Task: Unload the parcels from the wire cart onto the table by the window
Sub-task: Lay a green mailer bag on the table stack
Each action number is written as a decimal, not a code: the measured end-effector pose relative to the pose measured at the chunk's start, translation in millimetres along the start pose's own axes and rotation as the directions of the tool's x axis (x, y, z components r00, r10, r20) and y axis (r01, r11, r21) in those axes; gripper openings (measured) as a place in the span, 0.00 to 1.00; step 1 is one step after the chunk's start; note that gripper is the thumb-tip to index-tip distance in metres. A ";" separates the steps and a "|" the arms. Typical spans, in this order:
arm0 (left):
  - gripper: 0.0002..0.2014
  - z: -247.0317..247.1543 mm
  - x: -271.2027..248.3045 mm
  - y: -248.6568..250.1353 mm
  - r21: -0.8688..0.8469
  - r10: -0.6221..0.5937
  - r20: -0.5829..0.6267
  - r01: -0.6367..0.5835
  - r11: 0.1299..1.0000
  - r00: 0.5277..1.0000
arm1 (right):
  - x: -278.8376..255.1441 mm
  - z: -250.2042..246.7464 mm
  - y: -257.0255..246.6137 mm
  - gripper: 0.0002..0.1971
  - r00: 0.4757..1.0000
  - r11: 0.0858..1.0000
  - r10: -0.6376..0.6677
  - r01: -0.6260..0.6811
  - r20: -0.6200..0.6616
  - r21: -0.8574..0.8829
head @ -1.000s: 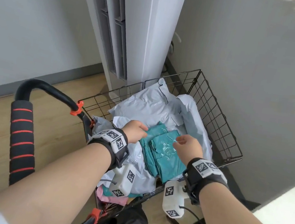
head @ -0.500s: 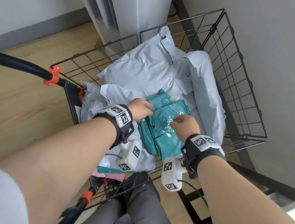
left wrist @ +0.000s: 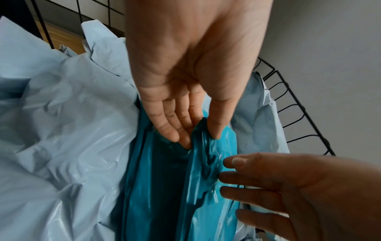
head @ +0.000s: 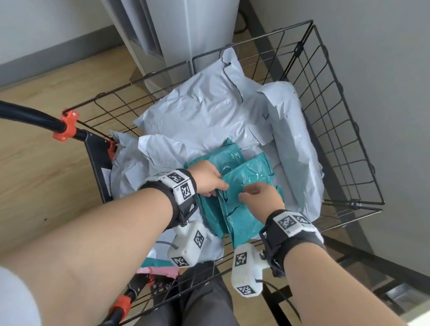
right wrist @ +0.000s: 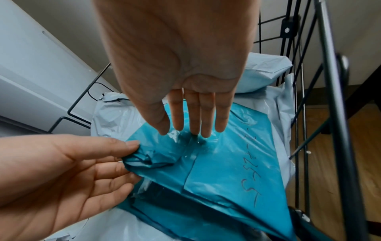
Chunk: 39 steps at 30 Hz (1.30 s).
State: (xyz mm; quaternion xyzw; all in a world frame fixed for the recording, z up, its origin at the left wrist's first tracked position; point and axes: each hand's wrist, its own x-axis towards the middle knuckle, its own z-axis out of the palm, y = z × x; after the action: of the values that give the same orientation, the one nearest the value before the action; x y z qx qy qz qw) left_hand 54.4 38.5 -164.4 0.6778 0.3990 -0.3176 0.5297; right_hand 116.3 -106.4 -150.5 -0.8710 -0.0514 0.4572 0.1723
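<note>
Black wire cart [head: 326, 119], laden with pale grey plastic mailer parcels [head: 202, 109]: topmost teal plastic parcel [head: 248, 179] pinched at its edge by left hand [head: 205, 179], pressed by spread right hand [head: 259, 198]; apparently none yet unloaded.

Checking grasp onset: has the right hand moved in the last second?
Yes. The right hand has slid left across the teal parcel, away from the wire cart's right wall, toward the left hand.
</note>
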 end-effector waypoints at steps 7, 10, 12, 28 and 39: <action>0.06 -21.2 -37.9 18.9 -0.247 0.026 0.007 -0.023 0.969 1.000 | -38.1 -17.6 -6.5 0.17 0.996 0.996 -0.041 0.047 -0.076 0.077; 0.05 -31.5 -66.2 27.0 -0.355 0.067 -0.010 -0.067 0.932 0.998 | -63.6 -22.0 -12.9 0.21 0.988 0.988 -0.092 0.106 -0.121 0.116; 0.06 -37.1 -88.9 34.3 -0.422 0.105 -0.023 -0.105 0.901 0.994 | -83.2 -24.7 -19.8 0.28 0.981 0.976 -0.135 0.156 -0.142 0.149; 0.15 -56.2 -232.2 55.5 -0.416 0.389 -0.050 -0.373 0.829 0.920 | -210.9 -48.0 -56.8 0.12 0.841 0.951 -0.278 0.308 -0.464 -0.011; 0.06 -33.6 -271.6 41.7 -0.082 0.412 -0.229 -0.439 0.895 0.882 | -272.7 -61.5 -14.1 0.12 0.791 0.874 -0.119 0.370 -0.600 0.315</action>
State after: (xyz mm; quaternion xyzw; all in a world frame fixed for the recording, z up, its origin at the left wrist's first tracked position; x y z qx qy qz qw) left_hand -39.2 10.6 94.7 0.7416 0.3129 -0.0947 0.5858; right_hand 10.1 -176.1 98.9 -0.8944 -0.0147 0.1530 0.4200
